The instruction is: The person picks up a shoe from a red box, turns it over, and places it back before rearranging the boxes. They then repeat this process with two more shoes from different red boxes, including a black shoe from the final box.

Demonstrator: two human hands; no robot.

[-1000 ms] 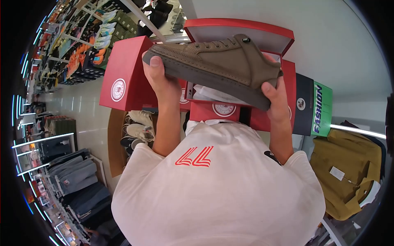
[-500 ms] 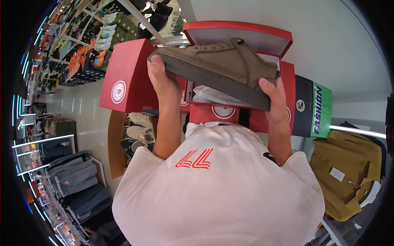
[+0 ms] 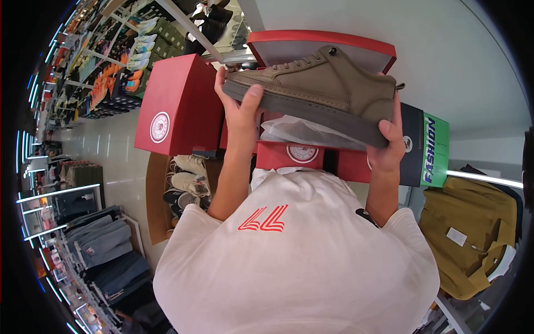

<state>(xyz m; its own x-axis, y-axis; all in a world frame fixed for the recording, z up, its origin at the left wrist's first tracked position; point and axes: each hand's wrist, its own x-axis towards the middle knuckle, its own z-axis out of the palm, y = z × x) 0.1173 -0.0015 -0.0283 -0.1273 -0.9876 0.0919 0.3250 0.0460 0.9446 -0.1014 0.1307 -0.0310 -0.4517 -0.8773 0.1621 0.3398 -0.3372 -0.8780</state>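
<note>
A brown lace-up sneaker (image 3: 311, 83) with a dark grey sole is held up between my hands, side-on and slightly tilted. My left hand (image 3: 240, 106) grips its toe end, thumb against the sole. Around the heel end closes my right hand (image 3: 390, 136), with the thumb on the sole and fingers behind. Directly beneath the sneaker is an open red shoebox (image 3: 300, 146) with white tissue paper (image 3: 295, 131) inside. Its red-edged lid (image 3: 322, 39) stands raised behind the shoe. The sneaker hides part of the box's inside.
A closed red shoebox (image 3: 177, 106) stands at left, and a green box (image 3: 435, 150) at right. Below left, a wooden bin (image 3: 157, 195) holds several shoes. A mustard jacket (image 3: 470, 234) hangs at right. Shoe racks and clothes rails line the far left.
Both hands have shifted the sneaker to the right. Its side is turned more toward me, and my left thumb has slid from the toe tip along the sole.
</note>
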